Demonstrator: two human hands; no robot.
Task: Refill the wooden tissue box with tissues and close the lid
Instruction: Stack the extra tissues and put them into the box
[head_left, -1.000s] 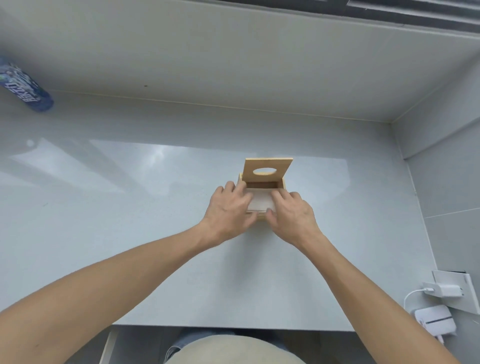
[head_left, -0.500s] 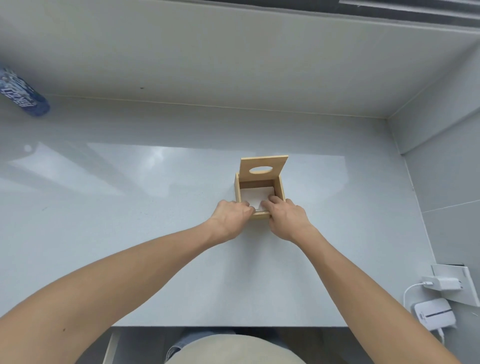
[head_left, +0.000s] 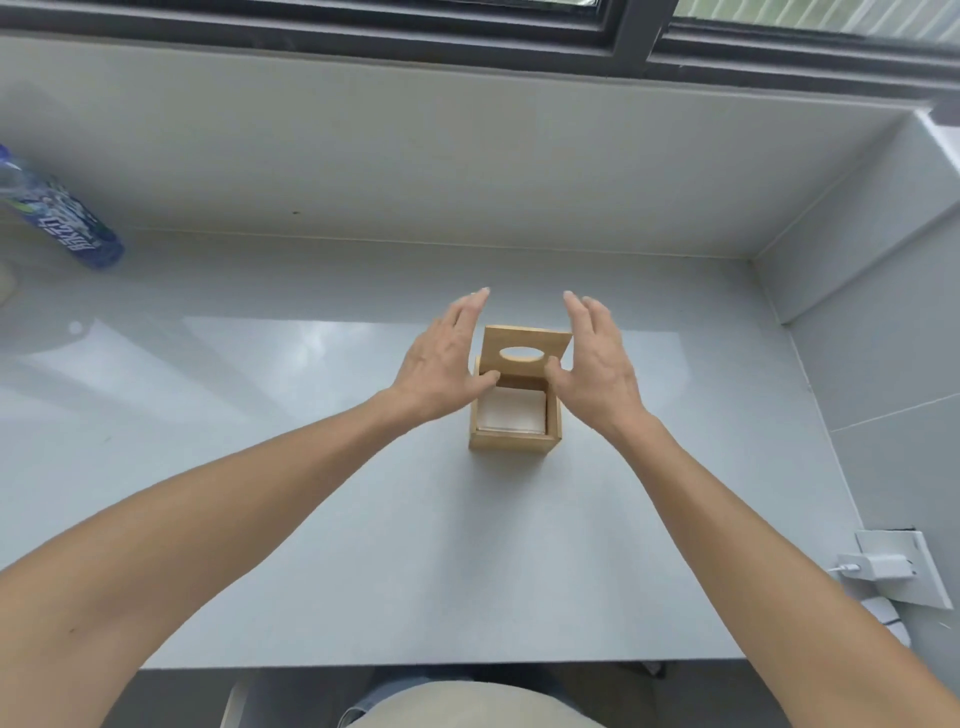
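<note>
**Hands lifted off the filled box; lid about to be closed**

At the far left of the bench (head_left: 260, 467) a blue-labelled bottle (head_left: 67, 223) is seen lying, well apart from the work. Nearer the middle, the left hand (head_left: 441, 369) is now raised beside the lid (head_left: 524, 349), its fingers (head_left: 470, 312) held straight and close together, gripping nothing. Half a second ago both hands were pressed down at the near rim of the wooden tissue box (head_left: 514, 441); they have since been lifted and moved to either side of the lid. From this it is judged that the filling is done and only the closing is left.

The box is placed at the middle of the bench, open upward, with white tissues (head_left: 511, 410) seen lying flat inside. The lid is stood up from the far edge, tilted slightly, its oval slot faced toward the person; the slot's long axis runs left to right.

The right hand (head_left: 597, 369) is held likewise, empty, with its thumb close to the lid's right edge. At the far right a charger (head_left: 878, 567) is plugged in.
</note>
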